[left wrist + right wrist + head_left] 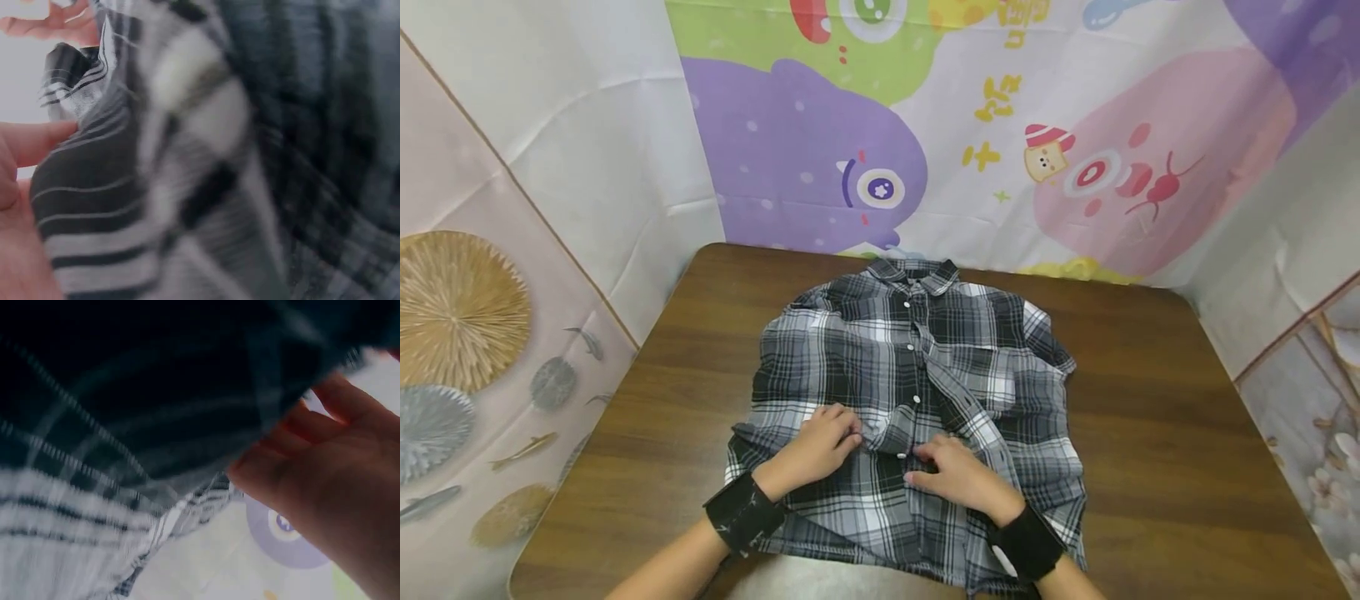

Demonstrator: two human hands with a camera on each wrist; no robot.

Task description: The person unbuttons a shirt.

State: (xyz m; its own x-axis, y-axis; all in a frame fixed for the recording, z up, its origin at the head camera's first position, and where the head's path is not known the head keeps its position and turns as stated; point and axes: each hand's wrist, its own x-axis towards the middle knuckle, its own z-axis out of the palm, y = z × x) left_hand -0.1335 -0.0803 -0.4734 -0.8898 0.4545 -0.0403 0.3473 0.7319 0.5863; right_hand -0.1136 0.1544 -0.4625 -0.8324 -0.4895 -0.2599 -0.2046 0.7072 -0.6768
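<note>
A grey, black and white plaid button-up shirt (865,350) lies front up, its collar (917,273) toward the far edge. Its placket flap (973,417) slants away to the right below the collar, baring several white buttons (916,399). On the shirt's lower left front rests my left hand (823,446), fingers relaxed; in the left wrist view its thumb (40,140) lies along the plaid cloth. My right hand (958,475) touches the front just right of the lowest visible button, thumb and fingers apart. In the right wrist view, cloth partly hides its fingertips.
The brown wooden table (1165,433) extends on both sides of the shirt. A cartoon-printed cloth (820,150) hangs behind the far edge, with pale hangings (625,142) at the sides. Black bands (743,512) wrap both wrists.
</note>
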